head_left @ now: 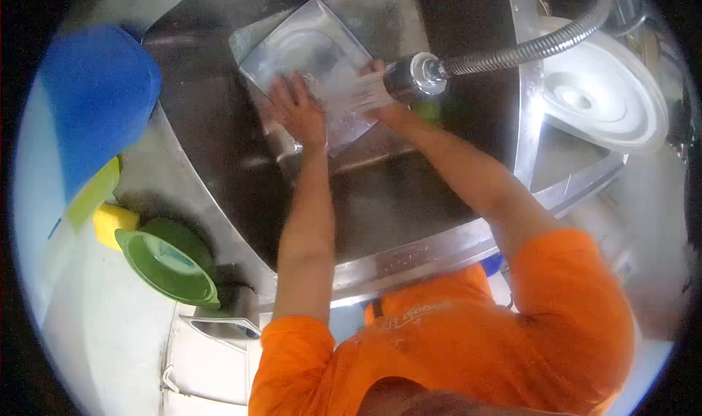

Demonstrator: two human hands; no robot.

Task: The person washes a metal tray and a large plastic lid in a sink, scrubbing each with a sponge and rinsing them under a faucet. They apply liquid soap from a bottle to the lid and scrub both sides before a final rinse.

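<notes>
A translucent rectangular plastic piece, like a lid or shallow container, lies tilted over a larger rectangular tray in the sink. My left hand rests on its near left part, fingers spread. My right hand is by its right edge, partly hidden behind a metal spray head; I cannot tell what its fingers grip. A whitish streak of water runs leftward from the spray head across the plastic.
A steel rim borders the dark sink. The sprayer's flexible hose arches in from the upper right, above a round white lid. To the left are a blue plastic item, a yellow sponge and a green bowl.
</notes>
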